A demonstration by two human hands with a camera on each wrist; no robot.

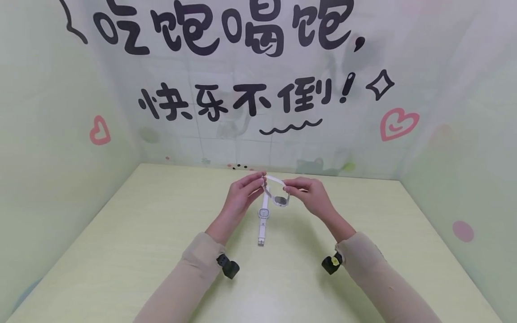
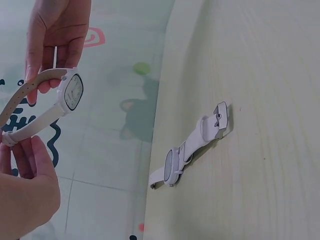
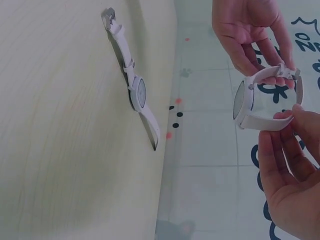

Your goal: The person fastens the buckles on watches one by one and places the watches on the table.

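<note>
I see both hands raised above the middle of the pale green bench (image 1: 121, 251), sharing one white watch (image 1: 278, 197). My left hand (image 1: 242, 193) has its fingers curled in, with thumb and fingertips pinching the strap where the two ends meet; in the left wrist view that join sits right at the fingertips. My right hand (image 1: 308, 193) is likewise curled, pinching the strap on the other side of the loop, close to the watch's face. The strap bends into a loop between the two hands, and the face hangs at the lower part of it, tilted towards me.

A second white watch (image 1: 263, 220) lies flat on the bench just below the hands, touching neither. Its strap is stretched out straight, with the buckle end towards me and the face about midway along.

Behind the bench stands a pale wall (image 1: 444, 67) with large dark lettering and pink hearts.
</note>
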